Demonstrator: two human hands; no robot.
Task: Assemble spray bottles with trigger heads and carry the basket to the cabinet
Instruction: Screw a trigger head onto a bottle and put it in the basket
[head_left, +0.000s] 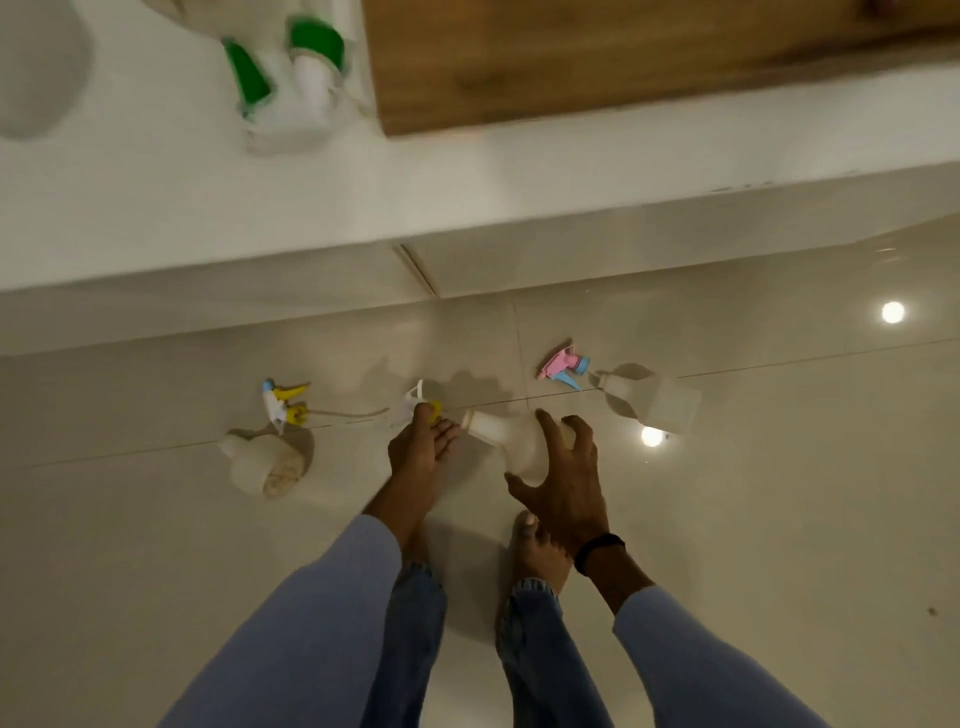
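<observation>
I look down at a glossy tiled floor. My right hand (563, 480) grips a white bottle (511, 439) lying on its side, neck pointing left. My left hand (421, 447) is closed on a white and yellow trigger head (423, 408) just left of that neck. Another white bottle (262, 465) lies to the left, with a yellow, white and blue trigger head (283, 405) and its dip tube above it. To the right lie a pink and blue trigger head (563, 366) and a third white bottle (652, 400).
A white ledge (467, 208) runs across the top, holding green and white spray bottles (291, 78) and a wooden panel (623, 57). My bare feet and jeans (524, 571) stand below my hands. Ceiling lights reflect on the floor at right.
</observation>
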